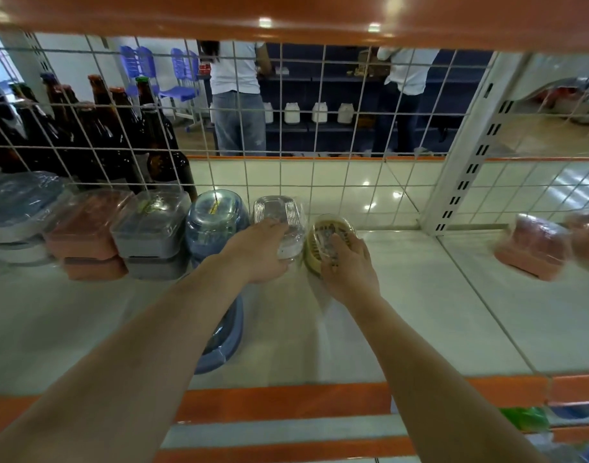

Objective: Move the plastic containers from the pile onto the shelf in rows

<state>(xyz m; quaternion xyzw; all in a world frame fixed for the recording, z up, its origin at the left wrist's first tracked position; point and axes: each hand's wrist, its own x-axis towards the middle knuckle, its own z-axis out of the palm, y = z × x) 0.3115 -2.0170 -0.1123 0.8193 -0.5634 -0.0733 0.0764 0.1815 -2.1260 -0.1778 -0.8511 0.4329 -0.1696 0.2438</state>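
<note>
Shelf (420,312): pale glossy board with orange front edge, wire grid (319,182) at the back
Row so far: grey-blue stack (16,208), pink container (86,225), grey container (149,225), blue round container (216,218), all side by side along the grid
Left hand (256,252): fingers curled round the clear container (283,218), just right of the blue one
Right hand (348,265): fingers close together, laid over the yellow container (329,242), thumb side hidden (whether it grips or only presses, cannot tell)
Step in hand: seating two containers at the row's right end
Next move: judged to call for nudging the yellow one back level with its neighbours, then letting go
Elsewhere: pink containers (536,248) in the next bay, blurred; brown bottles (112,128) behind the grid
</note>
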